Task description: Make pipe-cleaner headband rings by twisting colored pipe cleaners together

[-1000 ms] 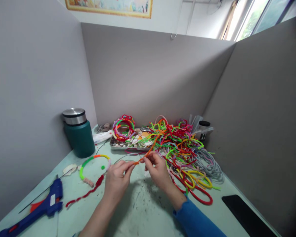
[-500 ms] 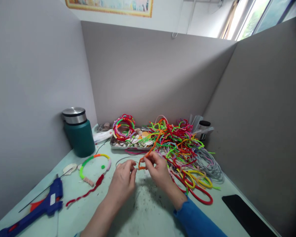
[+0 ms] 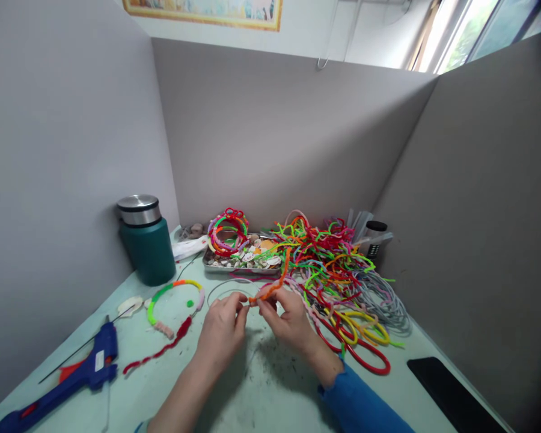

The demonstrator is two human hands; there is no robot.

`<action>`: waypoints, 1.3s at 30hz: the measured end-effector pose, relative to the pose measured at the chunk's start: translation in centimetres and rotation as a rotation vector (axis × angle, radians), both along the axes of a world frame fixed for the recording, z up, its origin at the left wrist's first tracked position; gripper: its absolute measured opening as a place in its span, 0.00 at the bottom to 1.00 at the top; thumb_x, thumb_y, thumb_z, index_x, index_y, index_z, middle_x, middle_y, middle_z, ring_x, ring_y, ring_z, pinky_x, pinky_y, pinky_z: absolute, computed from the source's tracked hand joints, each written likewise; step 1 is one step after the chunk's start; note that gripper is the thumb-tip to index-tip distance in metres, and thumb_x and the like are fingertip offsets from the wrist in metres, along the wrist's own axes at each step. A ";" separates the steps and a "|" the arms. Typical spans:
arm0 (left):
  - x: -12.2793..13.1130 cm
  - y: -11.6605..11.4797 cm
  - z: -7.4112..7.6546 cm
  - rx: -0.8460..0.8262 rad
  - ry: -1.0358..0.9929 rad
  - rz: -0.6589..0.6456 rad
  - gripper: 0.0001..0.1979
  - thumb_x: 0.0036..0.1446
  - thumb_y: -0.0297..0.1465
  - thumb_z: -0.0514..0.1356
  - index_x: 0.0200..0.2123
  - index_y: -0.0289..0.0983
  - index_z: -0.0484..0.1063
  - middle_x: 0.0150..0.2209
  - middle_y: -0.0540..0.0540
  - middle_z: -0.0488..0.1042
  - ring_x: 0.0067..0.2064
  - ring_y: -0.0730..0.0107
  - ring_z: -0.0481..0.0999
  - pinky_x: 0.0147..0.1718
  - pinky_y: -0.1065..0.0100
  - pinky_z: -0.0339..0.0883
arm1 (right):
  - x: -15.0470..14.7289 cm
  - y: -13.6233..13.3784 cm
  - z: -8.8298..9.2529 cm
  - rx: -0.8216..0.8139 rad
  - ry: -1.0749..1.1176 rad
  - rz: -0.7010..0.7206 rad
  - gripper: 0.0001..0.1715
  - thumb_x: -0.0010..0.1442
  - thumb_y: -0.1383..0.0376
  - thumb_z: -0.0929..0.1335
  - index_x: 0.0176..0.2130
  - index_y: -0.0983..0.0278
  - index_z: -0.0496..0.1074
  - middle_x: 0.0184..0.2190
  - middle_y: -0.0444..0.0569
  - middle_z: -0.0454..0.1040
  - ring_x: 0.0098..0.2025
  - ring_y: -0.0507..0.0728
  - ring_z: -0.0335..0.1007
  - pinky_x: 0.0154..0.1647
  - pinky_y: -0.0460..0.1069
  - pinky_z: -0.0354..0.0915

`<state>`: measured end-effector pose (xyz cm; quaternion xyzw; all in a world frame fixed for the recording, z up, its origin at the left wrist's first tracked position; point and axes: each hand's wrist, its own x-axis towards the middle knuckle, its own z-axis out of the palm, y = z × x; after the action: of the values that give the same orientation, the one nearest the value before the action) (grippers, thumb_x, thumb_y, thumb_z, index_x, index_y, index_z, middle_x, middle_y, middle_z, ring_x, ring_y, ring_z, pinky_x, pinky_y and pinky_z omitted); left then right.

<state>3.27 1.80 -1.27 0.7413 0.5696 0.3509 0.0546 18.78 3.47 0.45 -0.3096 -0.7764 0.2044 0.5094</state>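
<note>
Over the middle of the table, an orange pipe cleaner (image 3: 280, 280) stretches between my hands, its loose end rising away from me. My right hand (image 3: 291, 322) pinches it between thumb and fingers. Just to the left, my left hand (image 3: 223, 319) is closed at the thumb and fingertips, where a short coiled orange piece meets them. A thin grey wire hoop (image 3: 220, 282) arcs behind my left hand; its near part is hidden by the hands. Left of them lies a ring partly wrapped in coloured pipe cleaner (image 3: 155, 300), with a dark red pipe cleaner (image 3: 171, 344) trailing from it.
A blue glue gun (image 3: 101, 358) and a green bottle (image 3: 148, 249) are at the left. Toward the back, a metal tray (image 3: 241, 268) holds shells and wrapped rings. A heap of pipe cleaners (image 3: 324, 240), red-handled scissors (image 3: 379, 368) and a black phone-like slab (image 3: 451, 388) are at the right.
The orange pipe cleaner's open bend between my hands has been drawn in close to the fingertips. My right hand's fingers have shifted slightly left and down, nearer my left hand.
</note>
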 end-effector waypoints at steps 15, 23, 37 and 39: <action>-0.9 0.5 0.4 -0.055 -0.238 0.080 0.14 0.58 0.32 0.49 0.38 0.39 0.73 0.34 0.47 0.78 0.34 0.66 0.76 0.33 0.69 0.65 | 0.1 -0.1 -0.2 0.087 -0.307 0.259 0.08 0.50 0.74 0.63 0.32 0.64 0.68 0.26 0.44 0.71 0.27 0.50 0.63 0.30 0.44 0.59; -1.0 0.4 0.9 -0.148 -0.390 0.047 0.14 0.56 0.34 0.50 0.37 0.37 0.73 0.32 0.47 0.78 0.33 0.67 0.75 0.32 0.71 0.65 | 0.3 0.6 -0.8 0.251 -0.630 0.205 0.04 0.49 0.72 0.65 0.28 0.63 0.66 0.25 0.43 0.69 0.27 0.50 0.61 0.28 0.45 0.52; -1.2 0.8 0.4 -0.125 -0.446 0.038 0.13 0.55 0.38 0.54 0.34 0.37 0.75 0.32 0.47 0.79 0.34 0.65 0.76 0.34 0.68 0.67 | 0.3 0.8 -1.7 0.163 -0.545 0.170 0.11 0.55 0.74 0.63 0.36 0.62 0.69 0.31 0.47 0.74 0.33 0.53 0.67 0.34 0.46 0.56; -1.1 0.8 0.4 -0.132 -0.474 0.032 0.13 0.54 0.38 0.55 0.33 0.38 0.75 0.32 0.48 0.79 0.35 0.65 0.76 0.35 0.68 0.67 | 0.0 0.7 -1.8 0.050 -0.431 0.113 0.08 0.58 0.71 0.63 0.38 0.62 0.69 0.32 0.47 0.74 0.33 0.52 0.67 0.34 0.45 0.57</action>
<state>2.14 2.57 -0.87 0.6238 0.5744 0.4778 0.2295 18.76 4.20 -1.30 -0.2895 -0.8882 0.1425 0.3272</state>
